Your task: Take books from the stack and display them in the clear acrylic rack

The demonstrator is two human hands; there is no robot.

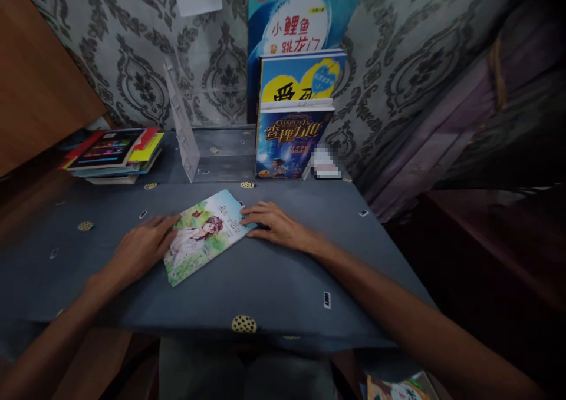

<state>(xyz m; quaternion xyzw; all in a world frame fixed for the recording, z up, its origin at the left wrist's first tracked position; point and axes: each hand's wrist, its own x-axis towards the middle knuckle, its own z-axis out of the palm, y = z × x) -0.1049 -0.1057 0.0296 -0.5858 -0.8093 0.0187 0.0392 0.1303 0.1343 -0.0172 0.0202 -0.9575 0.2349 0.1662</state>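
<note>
A thin book (206, 235) with a girl in white on a green and light blue cover lies at a slant on the cloth-covered table. My left hand (145, 244) grips it by its left edge, slightly blurred. At the opposite edge, my right hand (276, 226) has its fingers and thumb closed on the book's right end. The undersides of my fingers are hidden.
Behind the book stands a clear book rack (181, 123), with a dark blue book (292, 146), a yellow-and-blue book (300, 79) and a tall teal book (305, 17) upright at its right. A stack of books (112, 155) lies at the left. A patterned wall (145, 70) rises behind.
</note>
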